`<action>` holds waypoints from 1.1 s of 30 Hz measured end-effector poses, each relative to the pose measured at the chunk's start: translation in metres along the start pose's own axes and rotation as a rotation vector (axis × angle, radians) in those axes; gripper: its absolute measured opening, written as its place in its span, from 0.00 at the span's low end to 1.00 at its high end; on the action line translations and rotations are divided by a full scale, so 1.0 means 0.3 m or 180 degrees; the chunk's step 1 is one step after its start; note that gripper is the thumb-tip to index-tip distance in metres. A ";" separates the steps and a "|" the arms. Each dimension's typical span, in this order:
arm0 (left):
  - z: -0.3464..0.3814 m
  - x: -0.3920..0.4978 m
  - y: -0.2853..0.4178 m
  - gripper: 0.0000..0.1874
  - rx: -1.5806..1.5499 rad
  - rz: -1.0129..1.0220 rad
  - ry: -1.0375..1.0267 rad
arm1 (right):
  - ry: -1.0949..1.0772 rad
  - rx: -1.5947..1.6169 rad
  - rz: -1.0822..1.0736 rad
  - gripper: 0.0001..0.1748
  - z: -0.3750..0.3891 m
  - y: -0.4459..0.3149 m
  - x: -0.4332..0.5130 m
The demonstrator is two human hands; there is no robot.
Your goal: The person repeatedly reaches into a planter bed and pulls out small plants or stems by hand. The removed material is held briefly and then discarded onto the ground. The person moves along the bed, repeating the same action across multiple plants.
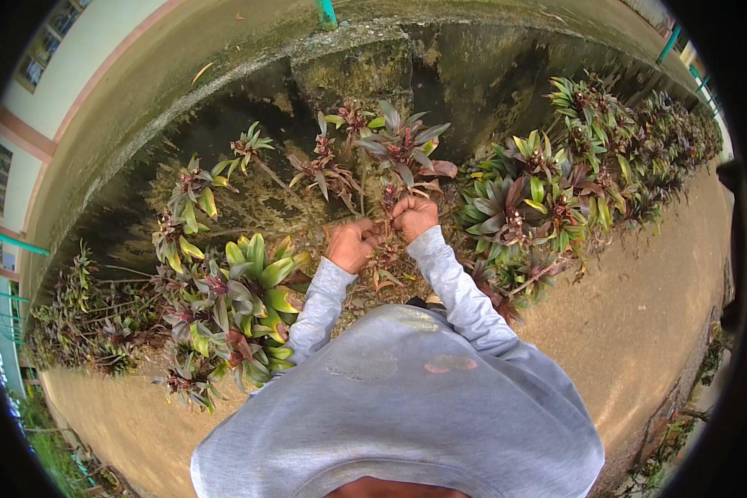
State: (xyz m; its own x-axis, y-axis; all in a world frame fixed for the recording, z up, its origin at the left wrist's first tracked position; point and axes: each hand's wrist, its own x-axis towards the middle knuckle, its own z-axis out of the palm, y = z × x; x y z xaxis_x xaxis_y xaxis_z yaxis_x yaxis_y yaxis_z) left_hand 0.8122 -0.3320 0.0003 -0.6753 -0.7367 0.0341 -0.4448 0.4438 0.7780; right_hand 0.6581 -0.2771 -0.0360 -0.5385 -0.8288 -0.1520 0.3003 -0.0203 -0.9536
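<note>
Both hands are among the stems of a purple-leaved plant point(404, 140) with pinkish flower bracts. My right hand point(415, 218) has its fingers closed at the stem, just below the bracts, and pinches dry leaf matter there. Close by on the left and slightly lower, my left hand point(351, 244) is curled with its fingertips together at reddish-brown plant bits; what exactly it pinches is too small to tell. Beneath the hands lies a low cluster of reddish leaves point(386, 256) over littered soil. A green and yellow leafy plant point(267, 274) grows beside my left forearm.
A mossy concrete wall point(355, 71) rises behind the plants. Dense plants of the same kind stand on the right point(535, 193) and far left point(99, 317). Concrete paving point(653, 267) runs along the bed. A green metal post point(327, 14) stands on the ledge above.
</note>
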 end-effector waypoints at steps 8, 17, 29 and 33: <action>-0.045 0.013 0.064 0.19 -0.1363 0.0085 0.0438 | -0.0101 0.0277 0.0051 0.07 0.049 0.022 -0.024; 0.018 0.031 0.034 0.07 -0.1560 0.0059 0.1214 | 0.0061 -0.0279 0.0402 0.06 0.037 0.056 0.009; -0.130 0.007 0.039 0.08 -0.2507 -0.0021 0.1383 | -0.0218 -0.2718 -0.1376 0.08 -0.062 -0.028 -0.148; -0.146 -0.043 0.152 0.07 -0.2571 -0.0026 0.0658 | 0.0714 -0.2703 -0.2370 0.23 -0.062 -0.194 -0.164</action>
State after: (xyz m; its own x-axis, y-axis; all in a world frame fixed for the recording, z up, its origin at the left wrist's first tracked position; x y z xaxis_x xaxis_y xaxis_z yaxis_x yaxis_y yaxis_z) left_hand 0.8262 -0.3247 0.0628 -0.5172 -0.8522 0.0798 0.1630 -0.0065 0.9866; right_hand 0.6525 -0.2248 0.0223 -0.5134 -0.6496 0.5607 -0.7322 -0.0091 -0.6810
